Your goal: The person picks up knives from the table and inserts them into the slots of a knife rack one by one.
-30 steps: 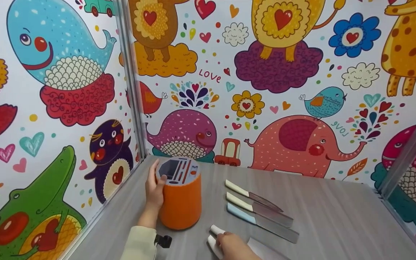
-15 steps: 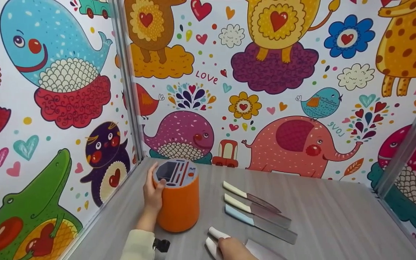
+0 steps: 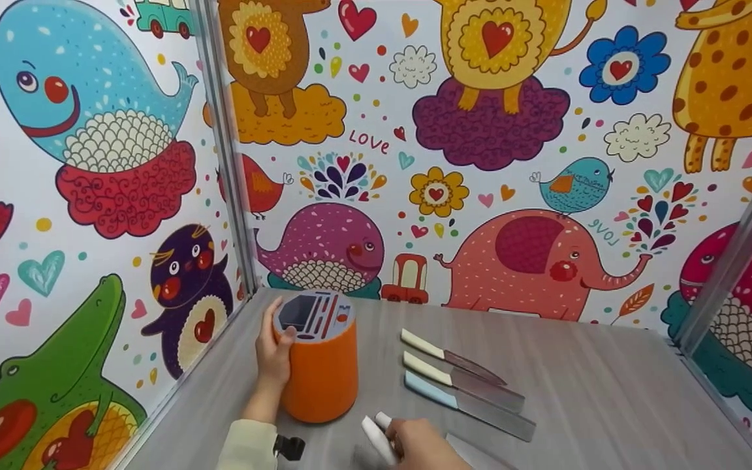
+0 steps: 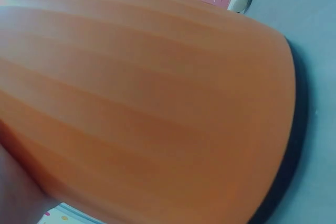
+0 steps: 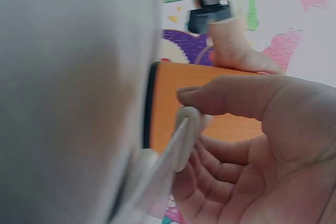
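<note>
An orange knife block (image 3: 320, 385) with a grey slotted top stands upright at the left of the table. My left hand (image 3: 275, 359) holds its left side, thumb at the top rim. Lower down, my right hand (image 3: 423, 447) pinches a white-handled knife (image 3: 378, 438) by the handle. Thumb and curled fingers close on that handle (image 5: 185, 135) in the right wrist view, the pale blade running down-left. A second white handle (image 3: 383, 418) pokes out just behind the hand, and a wide blade (image 3: 474, 450) lies to its right. The block's orange wall (image 4: 157, 87) fills the left wrist view.
Right of the block lie a cream-handled pointed knife (image 3: 423, 343), a cream-handled knife with a squarer blade (image 3: 427, 367) and a blue-handled cleaver-like knife (image 3: 429, 390). Cartoon-printed walls (image 3: 519, 196) close the table (image 3: 578, 365) in at the left, back and right.
The right hand has drawn the nearer white-handled knife up and slightly left; its handle now overlaps the other one's position. The left hand stays on the block. The head view has shifted slightly.
</note>
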A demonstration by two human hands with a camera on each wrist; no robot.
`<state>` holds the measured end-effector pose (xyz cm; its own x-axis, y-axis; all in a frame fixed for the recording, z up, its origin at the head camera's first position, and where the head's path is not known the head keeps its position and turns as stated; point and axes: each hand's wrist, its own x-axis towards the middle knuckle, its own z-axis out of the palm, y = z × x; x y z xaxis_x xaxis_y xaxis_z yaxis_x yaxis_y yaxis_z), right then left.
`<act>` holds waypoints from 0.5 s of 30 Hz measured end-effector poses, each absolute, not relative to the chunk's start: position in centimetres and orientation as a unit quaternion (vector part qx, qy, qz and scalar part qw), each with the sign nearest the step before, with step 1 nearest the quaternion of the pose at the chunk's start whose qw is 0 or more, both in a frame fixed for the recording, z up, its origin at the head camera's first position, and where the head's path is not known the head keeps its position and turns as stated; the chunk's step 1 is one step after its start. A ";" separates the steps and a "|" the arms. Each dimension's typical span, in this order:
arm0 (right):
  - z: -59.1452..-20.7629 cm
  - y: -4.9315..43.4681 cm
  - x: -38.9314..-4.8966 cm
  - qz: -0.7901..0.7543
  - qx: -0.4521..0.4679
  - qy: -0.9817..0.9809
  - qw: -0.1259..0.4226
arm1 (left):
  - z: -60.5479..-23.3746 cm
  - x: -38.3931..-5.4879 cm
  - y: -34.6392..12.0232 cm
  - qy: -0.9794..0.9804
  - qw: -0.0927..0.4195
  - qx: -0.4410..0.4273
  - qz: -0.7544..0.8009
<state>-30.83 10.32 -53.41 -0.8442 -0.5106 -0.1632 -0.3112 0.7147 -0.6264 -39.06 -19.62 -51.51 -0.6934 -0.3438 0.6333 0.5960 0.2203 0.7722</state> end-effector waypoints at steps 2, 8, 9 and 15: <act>-51.7 10.7 -30.0 -0.357 -0.238 0.893 0.138 | -51.4 -39.1 -19.6 -0.685 0.378 -0.090 -0.616; -46.8 12.0 -28.0 -0.426 -0.249 0.866 0.081 | -51.1 -38.9 -19.5 -0.686 0.367 -0.088 -0.622; -46.3 12.2 -27.9 -0.435 -0.247 0.863 0.073 | -51.2 -38.8 -19.5 -0.685 0.366 -0.088 -0.624; -44.2 13.6 -27.1 -0.505 -0.226 0.833 0.011 | -51.6 -39.0 -19.6 -0.687 0.367 -0.085 -0.622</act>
